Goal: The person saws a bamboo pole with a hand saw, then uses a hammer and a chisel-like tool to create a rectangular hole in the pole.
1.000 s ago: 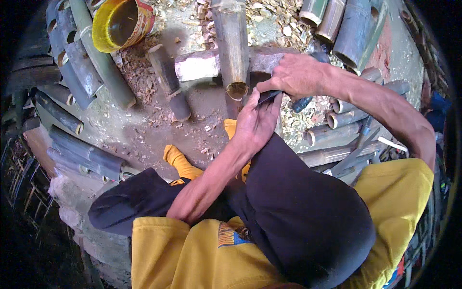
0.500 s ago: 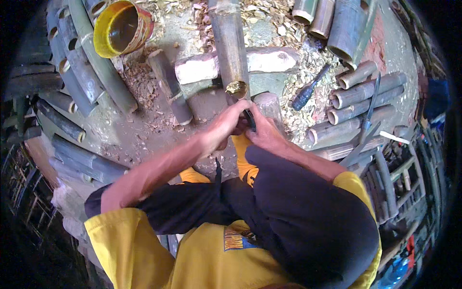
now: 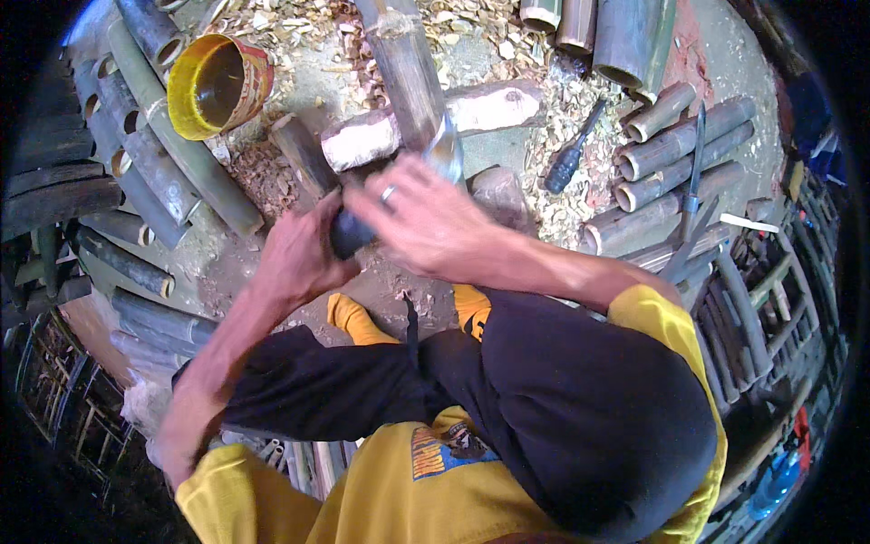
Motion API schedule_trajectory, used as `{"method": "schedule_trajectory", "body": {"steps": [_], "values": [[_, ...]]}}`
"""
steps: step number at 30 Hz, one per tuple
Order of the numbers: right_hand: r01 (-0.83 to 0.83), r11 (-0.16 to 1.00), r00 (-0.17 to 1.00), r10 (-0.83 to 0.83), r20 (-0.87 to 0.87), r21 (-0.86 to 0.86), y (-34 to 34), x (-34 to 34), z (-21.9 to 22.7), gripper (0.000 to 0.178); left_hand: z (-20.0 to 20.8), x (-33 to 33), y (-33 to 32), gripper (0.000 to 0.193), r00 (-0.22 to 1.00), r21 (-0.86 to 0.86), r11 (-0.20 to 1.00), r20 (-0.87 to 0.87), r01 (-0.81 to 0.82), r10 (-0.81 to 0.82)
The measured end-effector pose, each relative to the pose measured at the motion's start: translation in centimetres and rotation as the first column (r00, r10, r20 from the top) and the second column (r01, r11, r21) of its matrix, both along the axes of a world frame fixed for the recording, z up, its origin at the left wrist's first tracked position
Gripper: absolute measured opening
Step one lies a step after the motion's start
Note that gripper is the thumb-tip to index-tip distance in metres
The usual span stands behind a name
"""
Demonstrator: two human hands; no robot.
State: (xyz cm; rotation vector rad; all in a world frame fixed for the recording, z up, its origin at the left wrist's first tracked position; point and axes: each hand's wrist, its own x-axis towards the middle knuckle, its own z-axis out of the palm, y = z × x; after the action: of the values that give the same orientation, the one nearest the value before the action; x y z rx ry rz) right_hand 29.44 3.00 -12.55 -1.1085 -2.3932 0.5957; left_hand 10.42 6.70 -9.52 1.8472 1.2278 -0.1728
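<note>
My left hand (image 3: 304, 247) is closed around a dark, rounded piece (image 3: 352, 236) whose kind I cannot make out. Over and beside that piece reaches my right hand (image 3: 435, 218), fingers stretched out and blurred, a ring on one of them. Whether the right fingers touch the dark piece is unclear. Just beyond the hands, a thick bamboo tube (image 3: 403, 77) rests across a pale-faced wooden block (image 3: 494, 107). A bright, shiny smear beside the tube's near end is too blurred to name. A short dark wood piece (image 3: 304, 150) lies beyond my left hand, partly covered.
A yellow bucket (image 3: 186, 91) with dark liquid stands at the far left beside bamboo lengths (image 3: 181, 154). Right of the block lie a dark-handled tool (image 3: 573, 154) on shavings, cut bamboo tubes (image 3: 689, 145), and a long knife (image 3: 696, 172). A stump (image 3: 500, 192) sits past my right hand.
Both hands have left the bamboo tube's near end and moved left, drawing apart. The left hand now grips a dark piece; the right fingers have stretched out. The whole view has shifted slightly.
</note>
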Motion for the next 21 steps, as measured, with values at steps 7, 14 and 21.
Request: {"method": "schedule_trajectory", "body": {"steps": [7, 14, 21], "values": [[0.238, 0.929, 0.879, -0.33, -0.345, -0.283, -0.5, -3.9, -4.8, 0.045, -1.6, -1.3, 6.6, 0.034, 0.796, 0.337, 0.722, -0.2, 0.604, -0.572], [-0.036, 0.653, 0.964, -0.177, -0.199, -0.756, 1.9, -2.6, -5.4, 0.043, -6.5, -2.1, 7.4, 0.034, 0.921, -0.139, 0.922, -0.102, 0.362, -0.377], [-0.351, 0.659, 0.885, 0.466, -0.005, -0.665, -0.5, -1.1, -4.6, 0.034, -7.6, -1.5, -12.1, 0.049, 0.92, -0.292, 0.876, -0.042, -0.384, 0.39]]}}
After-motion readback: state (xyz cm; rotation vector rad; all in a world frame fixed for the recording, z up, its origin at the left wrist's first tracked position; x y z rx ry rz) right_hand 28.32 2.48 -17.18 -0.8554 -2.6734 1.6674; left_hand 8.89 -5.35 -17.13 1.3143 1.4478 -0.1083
